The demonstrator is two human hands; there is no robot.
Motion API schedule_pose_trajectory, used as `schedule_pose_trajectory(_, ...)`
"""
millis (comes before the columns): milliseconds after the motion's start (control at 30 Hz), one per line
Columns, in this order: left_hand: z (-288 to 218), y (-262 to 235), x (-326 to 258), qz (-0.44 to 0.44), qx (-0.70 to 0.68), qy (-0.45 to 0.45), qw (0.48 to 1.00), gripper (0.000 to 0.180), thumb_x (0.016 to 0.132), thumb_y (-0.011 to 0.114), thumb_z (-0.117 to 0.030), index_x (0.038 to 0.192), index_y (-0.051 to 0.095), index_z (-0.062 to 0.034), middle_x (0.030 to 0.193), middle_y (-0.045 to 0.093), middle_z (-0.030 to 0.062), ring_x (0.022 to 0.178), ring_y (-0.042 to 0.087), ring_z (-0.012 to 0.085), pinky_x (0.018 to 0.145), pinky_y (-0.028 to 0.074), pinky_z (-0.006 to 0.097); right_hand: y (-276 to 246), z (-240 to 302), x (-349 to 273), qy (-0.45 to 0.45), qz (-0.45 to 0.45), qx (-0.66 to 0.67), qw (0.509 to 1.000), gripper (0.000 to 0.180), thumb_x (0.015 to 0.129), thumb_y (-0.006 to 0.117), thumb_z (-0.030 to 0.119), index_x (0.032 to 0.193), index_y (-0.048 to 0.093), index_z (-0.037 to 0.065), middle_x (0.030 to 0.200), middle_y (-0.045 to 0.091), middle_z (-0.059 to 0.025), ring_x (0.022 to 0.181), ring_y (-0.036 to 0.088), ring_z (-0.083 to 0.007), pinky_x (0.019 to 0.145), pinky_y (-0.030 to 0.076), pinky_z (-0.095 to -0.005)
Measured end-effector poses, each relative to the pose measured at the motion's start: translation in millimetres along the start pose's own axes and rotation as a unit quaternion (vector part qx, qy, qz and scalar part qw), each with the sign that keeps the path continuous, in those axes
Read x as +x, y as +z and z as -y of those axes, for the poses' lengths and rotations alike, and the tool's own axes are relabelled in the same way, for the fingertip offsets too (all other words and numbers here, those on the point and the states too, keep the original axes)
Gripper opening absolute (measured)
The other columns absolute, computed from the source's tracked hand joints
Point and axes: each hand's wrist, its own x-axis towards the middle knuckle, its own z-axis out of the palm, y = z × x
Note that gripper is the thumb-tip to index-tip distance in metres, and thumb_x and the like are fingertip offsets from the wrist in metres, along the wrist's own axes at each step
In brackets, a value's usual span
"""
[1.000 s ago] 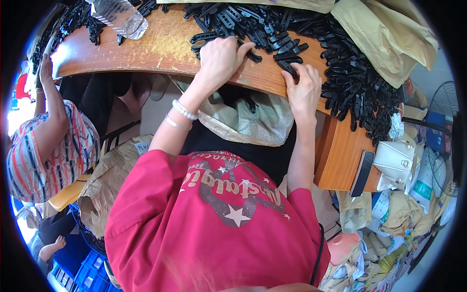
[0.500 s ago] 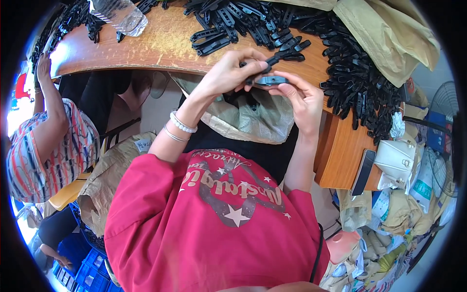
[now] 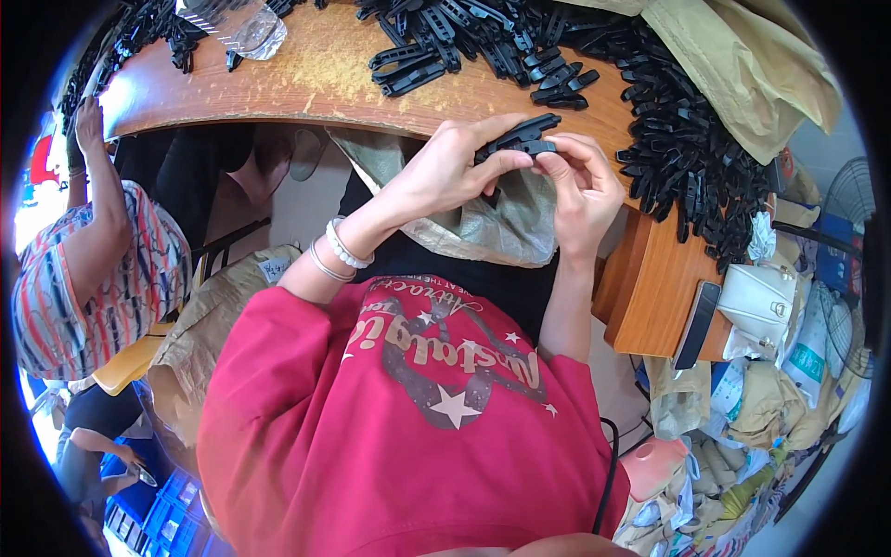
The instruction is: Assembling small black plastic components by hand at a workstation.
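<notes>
In front of my chest, above the table's near edge, both hands meet. My left hand, with a beaded bracelet and a thin bangle at the wrist, is closed on a long black plastic part. My right hand pinches a small dark plastic piece against that part's side. Fingers cover much of both, so I cannot tell whether they are joined. Beneath my hands an open woven sack hangs at my lap. Similar black parts lie heaped on the table just beyond.
More black parts cover the wooden table to the right, beside a tan sack. A clear plastic container stands far left. A phone and white bag lie at the right corner. A co-worker sits left.
The long black part has turned upward and shows more in my left hand. My right fingers have closed in around the smaller piece. Both hands have shifted slightly toward me.
</notes>
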Motion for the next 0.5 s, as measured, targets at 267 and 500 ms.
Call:
schedule_pose_trajectory(267,6.6,4.6,-3.9,-0.045,0.069,0.074,0.994,0.034,0.08,0.07,-0.015,0.108,0.061,0.0028,0.087,0.065,0.0197,0.078,0.065,0.0327,0.068,0.05,0.033,5.6,-4.0,-7.8,0.0,-0.043,0.041,0.998,0.021,0.079,0.066,-0.008,0.099,0.06,-0.006,0.099,0.061,-0.0096,0.083,0.063,-0.0139,0.075,0.051,-0.0231)
schedule_pose_trajectory(500,20.3,-2.2,0.6,-0.052,0.146,0.201,0.967,0.031,0.079,0.07,-0.016,0.104,0.063,-0.0008,0.083,0.066,0.0179,0.073,0.065,0.0328,0.064,0.05,0.036,-5.7,-1.2,-1.2,0.039,0.013,0.037,0.998,0.033,0.073,0.07,-0.008,0.104,0.06,-0.003,0.099,0.061,-0.0071,0.084,0.059,-0.0116,0.078,0.047,-0.0234)
